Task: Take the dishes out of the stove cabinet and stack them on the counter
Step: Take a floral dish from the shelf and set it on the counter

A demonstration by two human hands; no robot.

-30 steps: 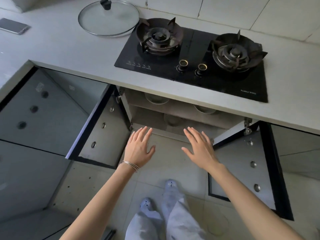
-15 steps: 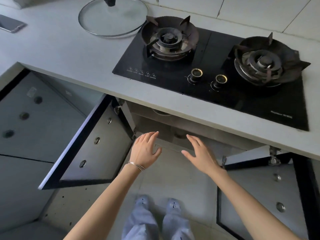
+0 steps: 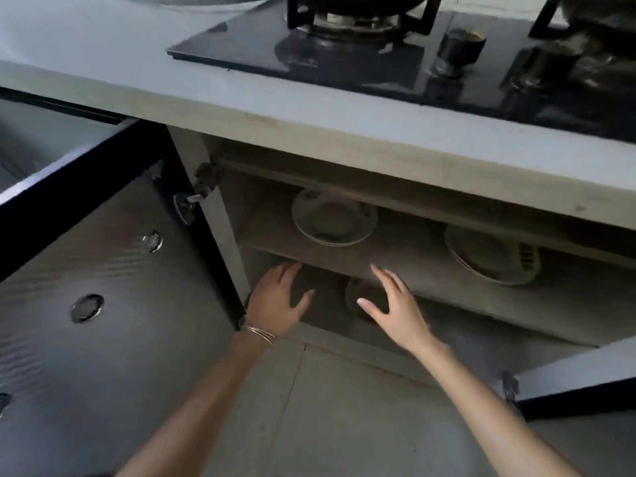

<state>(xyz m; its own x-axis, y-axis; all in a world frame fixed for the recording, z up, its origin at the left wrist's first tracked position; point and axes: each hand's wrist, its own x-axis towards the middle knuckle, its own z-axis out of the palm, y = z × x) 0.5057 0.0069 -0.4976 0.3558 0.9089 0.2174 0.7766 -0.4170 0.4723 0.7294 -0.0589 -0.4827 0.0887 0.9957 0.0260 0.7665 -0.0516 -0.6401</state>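
Both hands are spread and empty: the left hand [image 3: 275,304] and the right hand [image 3: 395,304] reach, fingers splayed, at the mouth of the stove cabinet [image 3: 220,228], just below the front edge of its shelf [image 3: 344,261]. On that shelf a plate stack [image 3: 334,218] sits toward the left, and a second dish [image 3: 492,253] lies well to its right. Under the shelf, between the hands, a dim round dish [image 3: 364,297] shows; its shape is unclear. A sound approach, I judge, is to cradle that dish from both sides, draw it out level beneath the shelf edge, then lift it to the counter [image 3: 103,46] above the cabinet.
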